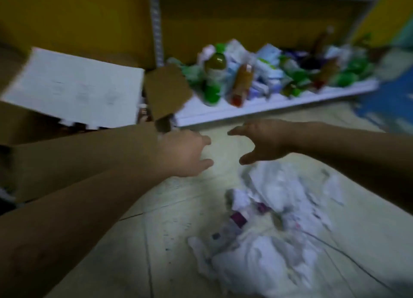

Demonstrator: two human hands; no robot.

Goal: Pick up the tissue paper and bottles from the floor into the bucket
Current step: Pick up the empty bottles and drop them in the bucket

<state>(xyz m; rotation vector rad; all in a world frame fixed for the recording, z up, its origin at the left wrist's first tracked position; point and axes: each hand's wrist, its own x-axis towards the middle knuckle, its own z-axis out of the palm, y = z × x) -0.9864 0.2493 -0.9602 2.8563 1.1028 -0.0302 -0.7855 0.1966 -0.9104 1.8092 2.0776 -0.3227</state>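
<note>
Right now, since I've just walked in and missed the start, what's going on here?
A person reaches both arms over the floor; the left hand and right hand are open and empty. Crumpled tissue paper lies heaped on the floor near the right hand, untouched. Bottles sit on a low shelf behind. No bucket is in view.

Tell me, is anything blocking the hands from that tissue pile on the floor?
Nothing visible. The left hand and right hand hang open, with only floor between them and the tissue pile. No bucket shows.
</note>
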